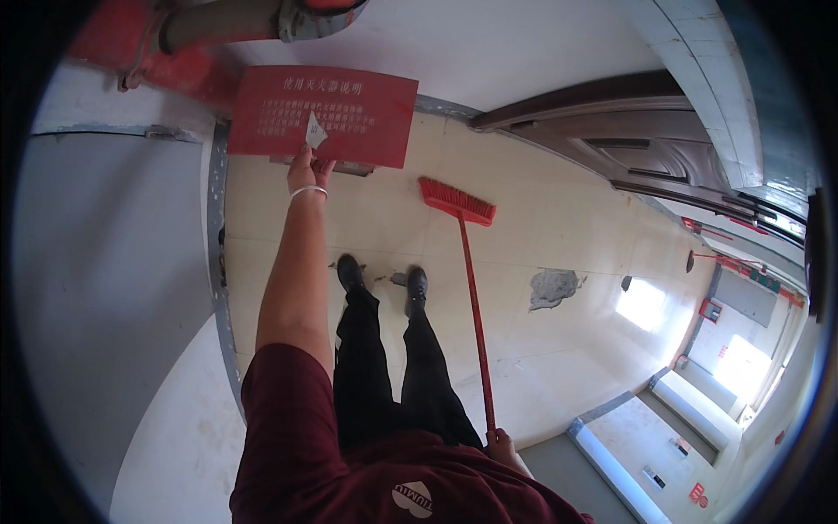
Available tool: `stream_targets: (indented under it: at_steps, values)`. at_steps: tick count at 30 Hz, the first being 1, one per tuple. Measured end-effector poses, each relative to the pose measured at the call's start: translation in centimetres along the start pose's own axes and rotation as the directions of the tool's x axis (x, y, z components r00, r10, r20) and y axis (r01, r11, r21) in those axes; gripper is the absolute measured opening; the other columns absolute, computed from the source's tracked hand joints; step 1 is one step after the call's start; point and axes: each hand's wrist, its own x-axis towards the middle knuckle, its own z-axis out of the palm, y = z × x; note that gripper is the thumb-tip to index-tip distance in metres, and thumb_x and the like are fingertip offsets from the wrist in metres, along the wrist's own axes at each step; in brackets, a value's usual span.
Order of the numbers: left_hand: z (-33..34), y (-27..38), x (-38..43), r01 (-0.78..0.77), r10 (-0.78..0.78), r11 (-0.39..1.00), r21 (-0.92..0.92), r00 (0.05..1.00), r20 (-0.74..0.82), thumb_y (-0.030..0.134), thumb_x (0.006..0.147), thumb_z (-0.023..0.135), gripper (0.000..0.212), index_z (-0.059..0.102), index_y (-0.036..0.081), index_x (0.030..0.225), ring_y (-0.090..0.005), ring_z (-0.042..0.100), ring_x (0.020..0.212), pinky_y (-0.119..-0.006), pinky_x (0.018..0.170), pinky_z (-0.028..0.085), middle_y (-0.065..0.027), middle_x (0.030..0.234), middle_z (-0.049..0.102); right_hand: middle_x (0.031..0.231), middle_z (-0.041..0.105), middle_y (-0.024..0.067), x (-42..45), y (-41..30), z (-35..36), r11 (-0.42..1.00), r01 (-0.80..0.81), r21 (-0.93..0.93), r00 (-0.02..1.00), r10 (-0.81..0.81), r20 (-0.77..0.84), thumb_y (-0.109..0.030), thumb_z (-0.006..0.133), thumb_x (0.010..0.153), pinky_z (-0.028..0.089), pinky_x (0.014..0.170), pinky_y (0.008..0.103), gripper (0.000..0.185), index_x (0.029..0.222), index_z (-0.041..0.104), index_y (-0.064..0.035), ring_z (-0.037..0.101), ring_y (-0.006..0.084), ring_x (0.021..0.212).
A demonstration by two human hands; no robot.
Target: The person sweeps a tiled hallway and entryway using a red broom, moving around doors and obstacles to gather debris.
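Note:
My left hand (310, 170), with a pale bangle at the wrist, reaches forward to the lower edge of a red panel (380, 124). The panel bears white writing about fire extinguishers and looks like the lid of a box. Between my left fingertips is the lower end of a torn white paper scrap (315, 131); whether the scrap also sticks to the panel is unclear. At my right side, my right hand (501, 447) is closed around the handle of a red broom (474, 301). The broom's head (456, 201) rests on the floor with its dark red bristles pointing away from me.
Behind the panel a large pipe (222, 26) runs along the wall. A grey door (118, 275) stands at left and a dark wooden door (628, 144) at right. The tiled floor (497, 367) has a broken grey patch (553, 288) and debris by my shoes.

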Motion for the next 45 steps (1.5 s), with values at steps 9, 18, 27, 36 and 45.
stream_targets:
  at_steps: [9,18,27,36,45]
  values:
    - [-0.8,-0.4,1.7,0.021,-0.011,0.99,0.14,0.997,-0.072,0.02,0.088,0.051,0.024,0.047,-0.001,0.099,-0.0227,0.055,0.081,-0.042,0.075,0.054,-0.009,0.087,0.049,0.075,0.059,0.0257,0.1,1.1,0.6,1.0,-0.008,0.015,1.0,0.008,0.001,-0.028,0.048,0.083,0.044,0.065,0.0476,0.03,0.087,0.055,0.0006,0.058,0.0422,0.075]
    - [-1.7,-4.6,-0.5,0.068,-0.076,0.972,0.224,0.997,0.028,0.035,0.08,0.062,0.042,0.048,0.002,0.104,-0.0217,0.057,0.078,-0.037,0.071,0.052,-0.0105,0.087,0.054,0.077,0.058,0.0262,0.4,0.2,0.2,1.0,-0.023,-0.011,1.0,0.023,0.018,-0.028,0.048,0.084,0.044,0.065,0.0479,0.03,0.089,0.054,0.0002,0.057,0.0435,0.077]
    - [4.2,-12.0,-3.4,0.246,-0.235,0.957,-0.155,0.968,0.084,0.034,0.074,0.07,0.055,0.044,0.001,0.109,-0.032,0.055,0.089,-0.043,0.079,0.05,-0.0188,0.095,0.053,0.077,0.058,0.0255,0.8,2.5,2.0,0.998,-0.022,0.05,1.0,0.021,0.019,-0.028,0.048,0.085,0.043,0.065,0.0479,0.027,0.089,0.052,-0.0009,0.056,0.0438,0.076]
    - [6.8,-11.7,-3.8,0.172,-0.19,0.888,-0.427,0.982,0.0,0.011,0.078,0.065,0.045,0.042,0.001,0.115,-0.033,0.046,0.106,-0.053,0.086,0.045,-0.0157,0.113,0.047,0.075,0.058,0.0244,0.6,2.7,2.8,0.996,-0.05,0.073,0.999,0.048,0.02,-0.028,0.048,0.085,0.044,0.063,0.0465,0.027,0.089,0.052,-0.0014,0.057,0.0414,0.075]
    - [6.1,-12.9,-2.9,0.066,-0.093,0.931,-0.36,0.994,-0.06,0.01,0.08,0.062,0.045,0.041,0.003,0.12,-0.029,0.049,0.101,-0.047,0.082,0.049,-0.0134,0.112,0.048,0.054,0.053,0.0068,0.2,2.0,0.5,0.93,-0.223,0.291,0.971,0.186,0.148,-0.027,0.048,0.088,0.04,0.033,0.0276,0.022,0.083,0.049,-0.0059,0.05,0.0132,0.039]
